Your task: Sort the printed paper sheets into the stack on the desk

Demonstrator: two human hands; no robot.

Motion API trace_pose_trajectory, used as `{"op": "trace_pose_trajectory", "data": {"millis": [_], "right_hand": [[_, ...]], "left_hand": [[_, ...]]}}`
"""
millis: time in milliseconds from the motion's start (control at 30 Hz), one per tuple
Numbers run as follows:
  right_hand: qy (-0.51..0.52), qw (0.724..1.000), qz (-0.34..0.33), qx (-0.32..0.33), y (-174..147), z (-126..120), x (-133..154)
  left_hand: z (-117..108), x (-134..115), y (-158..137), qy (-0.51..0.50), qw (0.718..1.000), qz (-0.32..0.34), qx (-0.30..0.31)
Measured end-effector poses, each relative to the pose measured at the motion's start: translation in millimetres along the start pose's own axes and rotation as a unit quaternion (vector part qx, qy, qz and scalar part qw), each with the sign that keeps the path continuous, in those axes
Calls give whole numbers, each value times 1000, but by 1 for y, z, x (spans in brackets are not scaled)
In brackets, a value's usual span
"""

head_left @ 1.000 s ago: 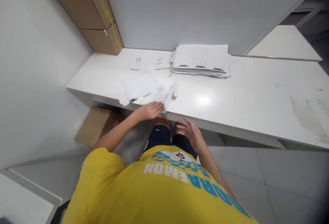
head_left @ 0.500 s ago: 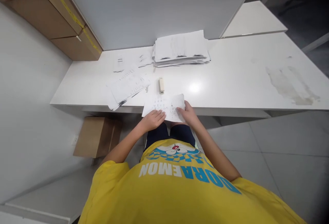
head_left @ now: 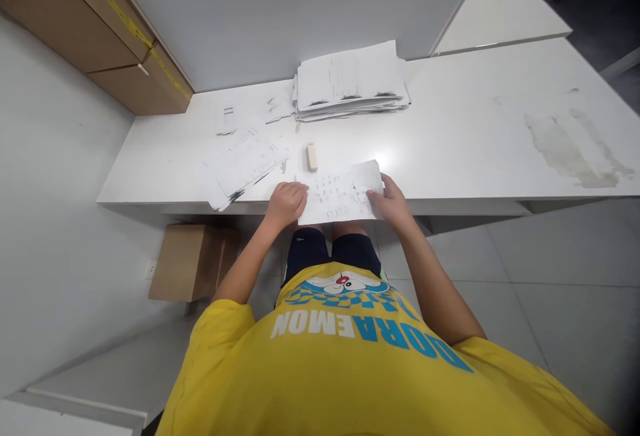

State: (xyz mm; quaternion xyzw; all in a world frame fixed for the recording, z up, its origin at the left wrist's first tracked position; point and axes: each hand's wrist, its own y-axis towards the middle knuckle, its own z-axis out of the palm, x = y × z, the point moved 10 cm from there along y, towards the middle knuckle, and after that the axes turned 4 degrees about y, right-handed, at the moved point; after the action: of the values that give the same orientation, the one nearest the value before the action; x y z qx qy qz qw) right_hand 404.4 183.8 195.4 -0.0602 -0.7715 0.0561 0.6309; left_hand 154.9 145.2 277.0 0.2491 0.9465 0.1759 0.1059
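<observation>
A white printed sheet of paper is stretched between my hands at the front edge of the desk; whether it is one sheet or more I cannot tell. My left hand is closed on its left edge. On the right edge, my right hand grips it with the thumb on top. Just beyond the paper lies a small cream-coloured stapler. A loose bundle of printed papers rests to the left of it, its near corner at the desk's edge.
A thick stack of papers lies against the back panel. More flat sheets are left of it. Cardboard boxes fill the desk's left back corner, and another box is below. A grey stain marks the desk's right side.
Both hands have moved apart, the left leftward and the right rightward, with the paper now spread flatter between them. My left hand has gone from resting on the paper to gripping its edge.
</observation>
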Motion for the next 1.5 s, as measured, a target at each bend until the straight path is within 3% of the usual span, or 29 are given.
{"op": "trace_pose_trajectory", "data": {"millis": [133,200,300,500,700,867,1133,1333,1433,1500], "right_hand": [[-30,999,34,-15,8,-6,-8],[-42,998,39,-18,12,-8,-10],[-53,998,40,-8,15,-10,-11],[-18,997,69,8,12,-8,-11],[-9,996,91,-2,14,-8,-11],[23,998,51,-21,17,-10,-19],[63,997,33,-30,18,-11,-30],[52,998,0,-25,8,-8,-16],[45,996,-53,-47,-2,-22,1],[52,990,-83,-105,1,-46,12]], "left_hand": [[15,31,14,-54,992,-105,-38],[20,37,19,-73,988,-125,-56],[29,37,25,-74,990,-112,-52],[48,30,26,-50,994,-101,12],[44,26,25,-55,993,-99,32],[47,14,25,-31,996,-43,74],[52,27,33,-54,994,-46,79],[42,32,41,-37,997,11,68],[34,28,37,-15,999,30,39],[32,25,34,-5,999,32,29]]}}
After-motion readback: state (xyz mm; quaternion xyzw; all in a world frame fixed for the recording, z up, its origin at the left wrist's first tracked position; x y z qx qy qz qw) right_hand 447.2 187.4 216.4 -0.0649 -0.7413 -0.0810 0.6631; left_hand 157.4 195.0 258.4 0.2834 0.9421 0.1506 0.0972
